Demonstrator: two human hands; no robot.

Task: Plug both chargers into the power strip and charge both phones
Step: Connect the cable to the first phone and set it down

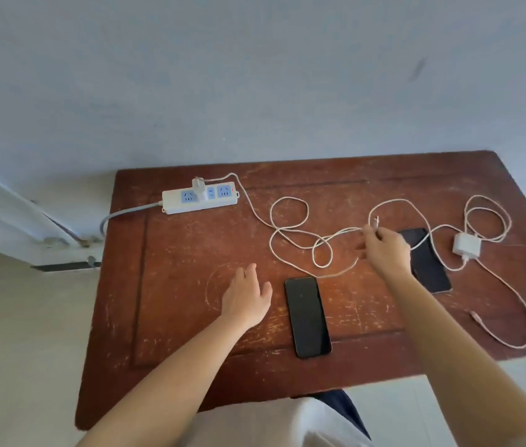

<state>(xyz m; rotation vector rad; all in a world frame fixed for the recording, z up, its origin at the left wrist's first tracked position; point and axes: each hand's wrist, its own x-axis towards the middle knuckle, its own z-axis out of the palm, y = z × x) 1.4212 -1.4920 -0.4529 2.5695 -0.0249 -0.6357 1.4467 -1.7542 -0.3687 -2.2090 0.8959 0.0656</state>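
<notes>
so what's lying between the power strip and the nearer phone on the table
In the head view, loops of the plugged-in charger's white cable cross between the power strip and the nearer phone; otherwise bare table.

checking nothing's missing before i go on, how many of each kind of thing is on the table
phones: 2, one near the middle, one under the right arm
chargers: 2, one in the strip, one loose at right
cables: 2, one from each charger
power strip: 1
total: 7
</notes>
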